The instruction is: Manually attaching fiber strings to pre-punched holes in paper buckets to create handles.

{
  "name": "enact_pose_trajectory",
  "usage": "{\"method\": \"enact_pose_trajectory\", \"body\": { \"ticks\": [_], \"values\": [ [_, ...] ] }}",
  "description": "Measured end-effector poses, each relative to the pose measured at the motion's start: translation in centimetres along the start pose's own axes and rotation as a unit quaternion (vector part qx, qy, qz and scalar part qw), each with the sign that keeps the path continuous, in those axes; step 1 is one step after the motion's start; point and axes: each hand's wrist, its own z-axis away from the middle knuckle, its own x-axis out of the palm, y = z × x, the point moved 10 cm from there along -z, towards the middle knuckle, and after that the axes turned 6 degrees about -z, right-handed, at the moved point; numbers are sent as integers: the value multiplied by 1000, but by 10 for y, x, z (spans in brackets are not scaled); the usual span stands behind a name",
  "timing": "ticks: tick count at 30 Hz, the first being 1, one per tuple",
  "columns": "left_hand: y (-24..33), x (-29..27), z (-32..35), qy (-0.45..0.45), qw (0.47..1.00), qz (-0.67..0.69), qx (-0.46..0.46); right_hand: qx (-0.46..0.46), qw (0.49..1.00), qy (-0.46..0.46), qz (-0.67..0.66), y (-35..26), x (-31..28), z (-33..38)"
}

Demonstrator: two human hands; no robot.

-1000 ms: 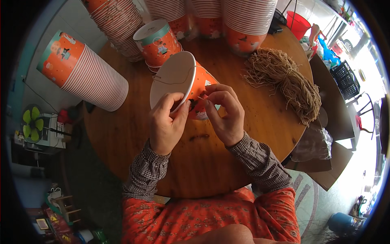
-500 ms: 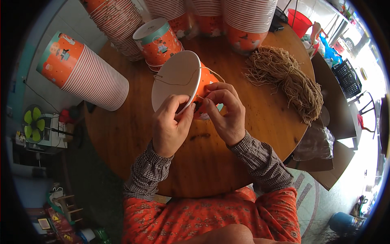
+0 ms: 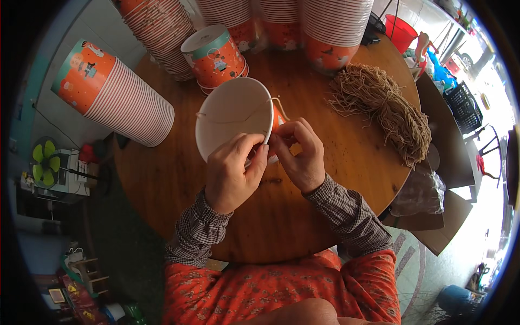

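1. A paper bucket (image 3: 225,100), orange outside and white within, was held tilted above the wooden table (image 3: 281,227), its mouth facing the person.
2. A thin string (image 3: 246,117) crossed the bucket's white inside from one side of the rim to the other, and at the right it looped out over the edge.
3. The left hand (image 3: 233,170) pinched the bucket's near rim between thumb and fingers.
4. The right hand (image 3: 300,154) was at the outer wall, just beside the left fingertips. Its thumb and forefinger were close together; whether they pinched string or paper, I could not tell.
5. Behind it, an upturned bucket (image 3: 219,62) stood mouth down on the table.
6. To the left was a nested stack (image 3: 130,105) of like buckets, one inside another, many pale rims showing.
7. More nested buckets stood at the back: a leaning stack (image 3: 157,40) at the left, and at the right a tall stack (image 3: 333,30) in clear plastic.
8. A bundle of tan strings (image 3: 384,111) lay on the table's right side.
9. Beyond the table were a red pail (image 3: 400,35) and a black crate (image 3: 463,105); their contents were too small to make out.
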Motion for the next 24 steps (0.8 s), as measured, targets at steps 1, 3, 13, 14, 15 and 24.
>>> {"method": "enact_pose_trajectory", "body": {
  "ticks": [1,3,13,14,15,24],
  "values": [
    [-5,3,0,-17,1000,12,-16,17,1000,-8,-6,4,2,0],
    [-10,6,-1,-33,999,23,-33,19,1000,-10,-20,8,4,0],
    [-28,12,-2,-56,995,49,-59,-3,999,-46,-20,5,8,-2],
    [-29,12,-2,-64,995,44,-61,-4,999,-48,-21,5,9,-2],
    [-29,13,-3,-72,995,39,-61,3,998,-54,-32,7,10,-2],
    [-37,-17,-4,56,990,95,-83,90,993,-24,-74,17,-7,-8]
  ]
}}
